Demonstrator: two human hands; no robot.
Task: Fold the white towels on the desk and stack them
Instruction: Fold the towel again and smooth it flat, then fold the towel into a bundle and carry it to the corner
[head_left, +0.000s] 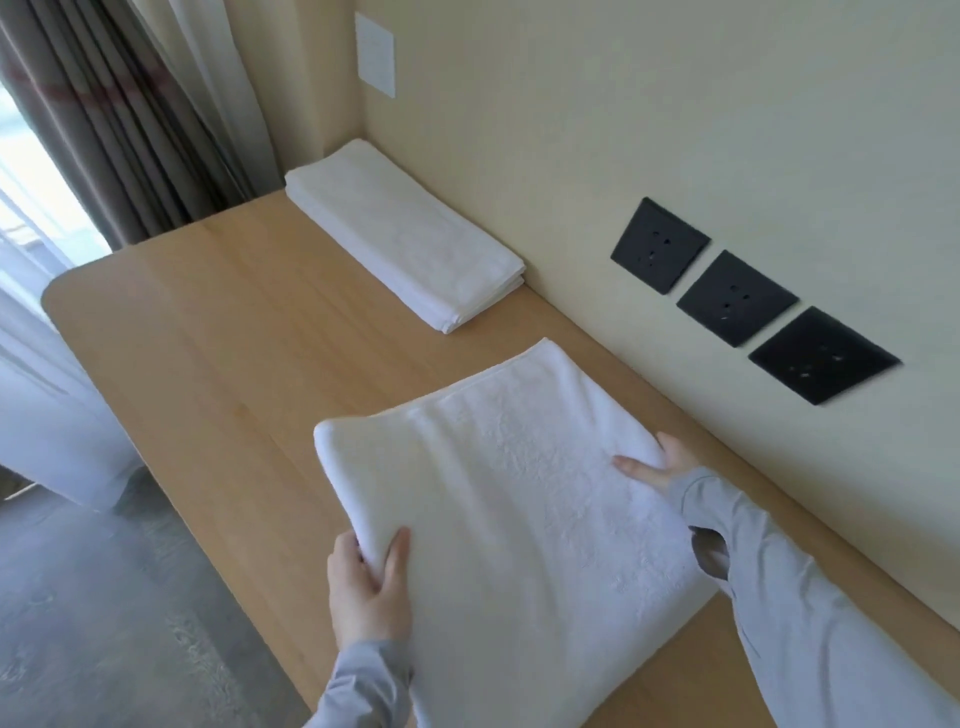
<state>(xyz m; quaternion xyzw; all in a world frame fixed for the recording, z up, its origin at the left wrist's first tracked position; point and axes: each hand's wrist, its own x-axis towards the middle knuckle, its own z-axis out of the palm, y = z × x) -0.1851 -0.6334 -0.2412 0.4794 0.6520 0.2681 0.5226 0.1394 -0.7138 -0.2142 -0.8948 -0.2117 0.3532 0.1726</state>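
Note:
A large white towel (509, 499), folded over, is held just above the wooden desk (218, 332) in front of me. My left hand (366, 587) grips its near-left edge, thumb on top and fingers underneath. On the right edge, my right hand (657, 462) pinches the cloth with its thumb lying on the top face. The towel's far corner droops toward the desk. A neat stack of folded white towels (402, 234) lies at the far end of the desk, against the wall.
Three black wall sockets (737, 296) sit on the cream wall to the right. A white wall plate (375, 54) is higher up. Grey curtains (119, 114) hang at the far left. Grey floor (104, 597) lies beyond the desk's left edge.

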